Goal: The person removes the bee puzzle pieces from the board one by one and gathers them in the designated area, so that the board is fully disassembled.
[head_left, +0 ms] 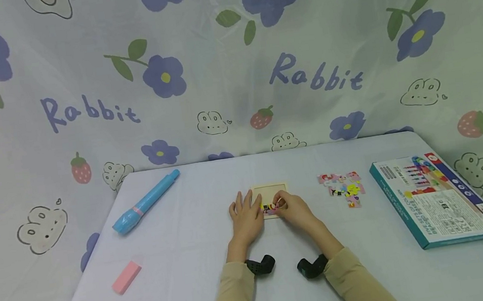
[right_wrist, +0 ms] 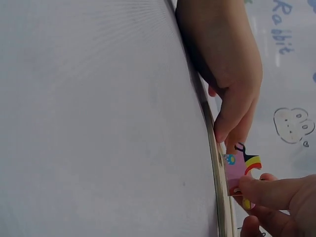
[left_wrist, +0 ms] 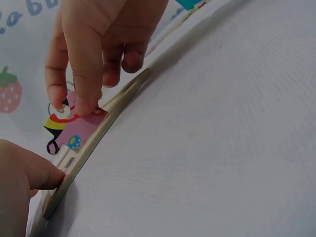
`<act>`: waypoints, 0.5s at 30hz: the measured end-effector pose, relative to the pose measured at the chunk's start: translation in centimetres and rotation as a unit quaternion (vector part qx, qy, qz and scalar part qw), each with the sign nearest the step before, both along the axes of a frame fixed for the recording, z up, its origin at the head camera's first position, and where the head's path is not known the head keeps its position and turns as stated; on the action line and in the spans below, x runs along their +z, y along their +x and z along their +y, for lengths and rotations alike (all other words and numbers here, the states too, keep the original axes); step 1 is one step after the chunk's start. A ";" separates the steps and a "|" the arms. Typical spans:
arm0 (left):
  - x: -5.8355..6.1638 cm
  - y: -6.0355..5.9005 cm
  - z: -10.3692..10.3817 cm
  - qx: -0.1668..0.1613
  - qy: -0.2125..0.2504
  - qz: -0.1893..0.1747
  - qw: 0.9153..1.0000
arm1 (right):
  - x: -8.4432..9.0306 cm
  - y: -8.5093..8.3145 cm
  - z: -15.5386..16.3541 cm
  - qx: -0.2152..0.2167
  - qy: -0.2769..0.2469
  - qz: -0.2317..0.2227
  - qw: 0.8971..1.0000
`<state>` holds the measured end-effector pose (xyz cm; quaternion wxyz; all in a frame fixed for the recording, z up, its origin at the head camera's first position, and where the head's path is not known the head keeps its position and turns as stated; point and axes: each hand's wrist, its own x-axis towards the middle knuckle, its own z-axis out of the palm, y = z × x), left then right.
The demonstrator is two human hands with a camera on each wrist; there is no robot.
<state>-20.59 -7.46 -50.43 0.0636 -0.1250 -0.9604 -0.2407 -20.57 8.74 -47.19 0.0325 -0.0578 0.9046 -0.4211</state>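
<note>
A small wooden puzzle tray (head_left: pixel 271 194) lies in the middle of the table, with colourful pieces along its near edge. My left hand (head_left: pixel 248 221) rests at the tray's left side, fingers extended; the left wrist view shows a fingertip pressing on the rim. Over the tray's near right part, my right hand (head_left: pixel 295 210) pinches a pink puzzle piece (left_wrist: pixel 84 129) between thumb and fingers. That piece stands tilted up at the tray's edge, showing yellow, black and red stripes and a blue spot. To the right lie several loose puzzle pieces (head_left: pixel 352 189), grouped close together.
At the far right lies a flat teal-edged box (head_left: pixel 442 202) with printed pictures. A light-blue pen-shaped tube (head_left: pixel 149 200) lies at the back left, and a pink block (head_left: pixel 126 278) nearer the front left. Behind the white table (head_left: pixel 193 275) hangs a flowered curtain (head_left: pixel 215 74).
</note>
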 end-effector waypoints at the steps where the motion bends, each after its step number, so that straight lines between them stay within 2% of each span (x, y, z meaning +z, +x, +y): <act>1: 0.0 0.0 0.0 0.000 0.000 0.001 1.000 | 0.0 0.0 0.1 -0.002 -0.008 0.002 1.000; 5: -0.1 0.0 0.0 0.000 0.003 -0.006 1.000 | 0.2 -0.2 0.9 -0.020 -0.025 0.000 0.999; 15: -0.1 0.0 0.1 0.003 0.008 -0.015 1.000 | 1.1 -0.2 4.5 -0.057 -0.019 -0.011 0.998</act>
